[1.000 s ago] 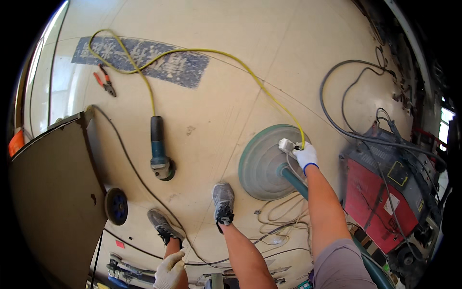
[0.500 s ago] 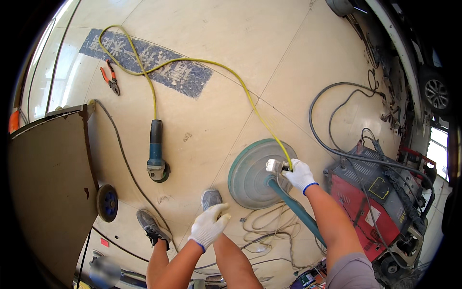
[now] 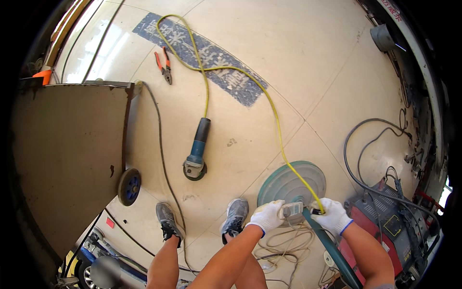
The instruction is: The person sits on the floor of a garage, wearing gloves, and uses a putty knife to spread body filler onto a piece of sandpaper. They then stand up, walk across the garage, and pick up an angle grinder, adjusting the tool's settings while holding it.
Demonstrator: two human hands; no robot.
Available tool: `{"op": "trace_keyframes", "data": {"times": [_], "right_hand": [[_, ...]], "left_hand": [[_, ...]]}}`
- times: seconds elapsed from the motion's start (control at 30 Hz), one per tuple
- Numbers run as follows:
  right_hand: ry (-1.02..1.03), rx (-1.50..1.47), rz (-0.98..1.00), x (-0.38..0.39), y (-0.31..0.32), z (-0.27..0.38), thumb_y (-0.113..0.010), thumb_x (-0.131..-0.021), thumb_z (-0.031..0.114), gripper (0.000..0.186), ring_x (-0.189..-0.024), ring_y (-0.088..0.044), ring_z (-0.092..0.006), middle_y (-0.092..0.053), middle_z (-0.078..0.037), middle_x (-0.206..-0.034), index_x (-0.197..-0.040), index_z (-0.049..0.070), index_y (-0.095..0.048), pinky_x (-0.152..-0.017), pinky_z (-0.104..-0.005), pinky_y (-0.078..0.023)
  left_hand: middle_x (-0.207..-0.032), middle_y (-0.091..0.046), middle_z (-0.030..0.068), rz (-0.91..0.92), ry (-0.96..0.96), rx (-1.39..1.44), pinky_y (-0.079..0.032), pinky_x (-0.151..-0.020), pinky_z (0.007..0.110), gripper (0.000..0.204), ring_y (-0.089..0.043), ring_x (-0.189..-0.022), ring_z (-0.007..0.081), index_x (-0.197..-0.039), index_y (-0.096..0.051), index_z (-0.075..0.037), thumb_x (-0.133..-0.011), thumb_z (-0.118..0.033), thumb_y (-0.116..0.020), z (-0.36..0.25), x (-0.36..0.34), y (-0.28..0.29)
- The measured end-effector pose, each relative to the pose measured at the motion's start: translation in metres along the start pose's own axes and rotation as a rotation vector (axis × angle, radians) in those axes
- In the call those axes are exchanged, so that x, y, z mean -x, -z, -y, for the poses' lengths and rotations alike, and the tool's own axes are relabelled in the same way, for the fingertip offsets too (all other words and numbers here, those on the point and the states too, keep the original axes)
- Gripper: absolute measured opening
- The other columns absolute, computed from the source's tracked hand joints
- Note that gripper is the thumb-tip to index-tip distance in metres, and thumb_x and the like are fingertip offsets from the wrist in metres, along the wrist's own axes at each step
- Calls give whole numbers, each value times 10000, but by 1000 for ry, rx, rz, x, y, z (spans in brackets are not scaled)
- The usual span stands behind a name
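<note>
My gloved left hand (image 3: 268, 216) is closed on a whitish socket block (image 3: 291, 210) above the green pedestal pole (image 3: 327, 245) and its round base (image 3: 284, 185). My gloved right hand (image 3: 333, 215) grips the black plug (image 3: 317, 211) of a yellow cord (image 3: 278, 120), slightly apart from the block. The cord loops across the floor to an angle grinder (image 3: 196, 151), lying left of the base. Orange-handled pliers (image 3: 166, 67) lie farther forward, beside a worn dark floor patch (image 3: 240, 89).
A metal cabinet (image 3: 72, 159) on wheels (image 3: 129, 186) stands at left. A red and grey machine (image 3: 390, 226) with thick hoses stands at right. Cables (image 3: 284, 243) lie coiled near my feet (image 3: 233, 216); another cable (image 3: 163, 164) runs past the grinder.
My left hand has risen from low in the view to grip the socket block. The yellow cord's plug now shows apart from the block in my right hand. The view has shifted.
</note>
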State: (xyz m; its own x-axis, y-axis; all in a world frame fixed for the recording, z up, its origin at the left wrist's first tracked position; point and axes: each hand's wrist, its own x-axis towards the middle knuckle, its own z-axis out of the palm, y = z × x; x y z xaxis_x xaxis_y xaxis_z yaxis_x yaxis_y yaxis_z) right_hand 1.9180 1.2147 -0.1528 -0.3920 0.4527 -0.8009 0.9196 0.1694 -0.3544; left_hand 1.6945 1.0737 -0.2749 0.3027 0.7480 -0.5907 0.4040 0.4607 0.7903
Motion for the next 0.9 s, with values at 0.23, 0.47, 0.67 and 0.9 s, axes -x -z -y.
{"op": "trace_keyframes", "data": {"times": [0.23,0.47,0.67,0.9], "right_hand": [[-307,-1057,-618,-47,63,0,-742,-970,141,189,-826,-705,-131,-746,-71,-979,-1113,33,-683,-707,-278,-561],[-478,-1151,-437,-117,-30,147,-726,-1006,235,472,-836,-671,-173,-714,-100,-1107,-1404,17,-596,-756,-298,-587],[-271,-1042,-22,-81,-193,250,-730,-970,417,760,-1384,-596,-363,-600,-283,-1489,-1517,-62,-507,-1172,-399,-428],[-266,-731,-369,8,-155,282,-816,-876,427,982,-1492,-441,-418,-407,-298,-1617,-1629,3,-351,-1238,-454,-362]], "left_hand": [[-1702,-308,235,-64,234,-140,-407,-1195,504,972,-427,-1498,423,-1665,-270,-75,-865,-301,-774,43,20,64],[-1617,-412,295,-683,603,-524,-366,-1220,525,1118,-443,-1480,428,-1639,-297,-16,-767,-397,-882,131,8,213],[-1152,-702,235,-578,620,-267,-583,-934,504,809,-709,-1049,402,-1305,-604,17,-665,-384,-892,137,-1,230],[-1093,-724,116,-373,572,1424,-623,-898,478,289,-738,-989,276,-1206,-614,-51,-1012,-254,-683,63,121,197]]}}
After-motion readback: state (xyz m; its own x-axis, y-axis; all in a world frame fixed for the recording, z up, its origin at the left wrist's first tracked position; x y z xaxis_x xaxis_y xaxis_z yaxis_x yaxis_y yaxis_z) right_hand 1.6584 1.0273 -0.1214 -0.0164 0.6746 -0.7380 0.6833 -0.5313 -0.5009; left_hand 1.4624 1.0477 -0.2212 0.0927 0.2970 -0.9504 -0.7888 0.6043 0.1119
